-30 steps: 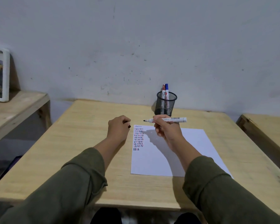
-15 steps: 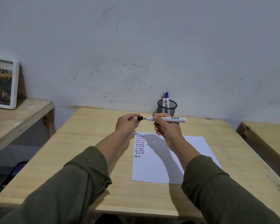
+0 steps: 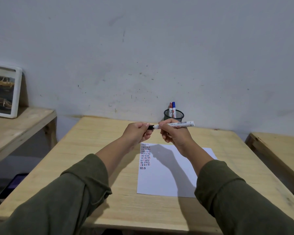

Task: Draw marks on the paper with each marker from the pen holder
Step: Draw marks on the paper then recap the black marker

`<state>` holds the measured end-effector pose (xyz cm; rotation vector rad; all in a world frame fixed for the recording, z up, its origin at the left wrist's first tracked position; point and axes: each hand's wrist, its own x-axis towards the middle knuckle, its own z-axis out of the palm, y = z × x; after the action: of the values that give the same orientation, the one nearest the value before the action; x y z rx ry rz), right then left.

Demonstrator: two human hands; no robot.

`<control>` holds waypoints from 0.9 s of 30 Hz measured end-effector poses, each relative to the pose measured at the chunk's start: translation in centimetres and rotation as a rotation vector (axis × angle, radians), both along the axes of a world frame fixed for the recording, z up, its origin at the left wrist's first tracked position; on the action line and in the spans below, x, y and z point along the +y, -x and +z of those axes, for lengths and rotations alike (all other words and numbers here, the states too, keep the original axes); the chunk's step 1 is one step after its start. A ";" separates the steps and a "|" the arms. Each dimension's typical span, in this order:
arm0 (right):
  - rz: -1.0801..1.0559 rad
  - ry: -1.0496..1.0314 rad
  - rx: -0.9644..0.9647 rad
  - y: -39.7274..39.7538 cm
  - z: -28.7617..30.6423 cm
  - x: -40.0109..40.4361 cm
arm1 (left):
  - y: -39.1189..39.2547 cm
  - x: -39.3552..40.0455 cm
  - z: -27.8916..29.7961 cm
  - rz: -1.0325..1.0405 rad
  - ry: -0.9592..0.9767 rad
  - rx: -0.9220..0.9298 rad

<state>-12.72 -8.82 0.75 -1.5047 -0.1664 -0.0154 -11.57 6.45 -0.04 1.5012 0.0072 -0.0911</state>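
Note:
My right hand (image 3: pixel 174 135) grips a white marker (image 3: pixel 180 124) that lies level above the table, its tip pointing left. My left hand (image 3: pixel 137 133) pinches the black cap (image 3: pixel 150 127), which sits on the marker's tip. Both hands hover above the top of a white sheet of paper (image 3: pixel 170 173). Rows of short black, red and blue marks (image 3: pixel 145 156) fill the sheet's upper left corner. Behind my hands stands a black mesh pen holder (image 3: pixel 175 115) with a red marker (image 3: pixel 170 107) and a blue marker (image 3: pixel 173 107) upright in it.
The paper lies on a light wooden table (image 3: pixel 109 175) against a grey wall. A lower wooden shelf (image 3: pixel 15 128) at the left carries a framed picture (image 3: pixel 3 90). Another wooden table (image 3: pixel 282 150) stands at the right.
My left hand rose from the table and came to the marker's tip with the black cap. The cap now sits on the tip. The camera tilted upward.

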 end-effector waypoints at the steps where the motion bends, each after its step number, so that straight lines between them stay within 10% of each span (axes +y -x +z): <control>1: 0.003 -0.009 -0.002 -0.1 0.1 0.0 | 0.0 -0.1 0.1 0.016 -0.018 -0.032; 9: -0.052 -0.195 -0.011 0.5 -0.3 1.0 | 0.6 -0.5 0.2 0.188 -0.245 -0.339; 27: 0.266 -0.125 0.116 -0.8 2.1 -2.3 | -4.3 -1.9 3.3 0.030 0.065 -0.240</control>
<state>-11.95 -11.12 2.85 -1.3455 -0.2668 0.2697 -7.23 4.51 3.23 1.4384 -0.1643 0.1124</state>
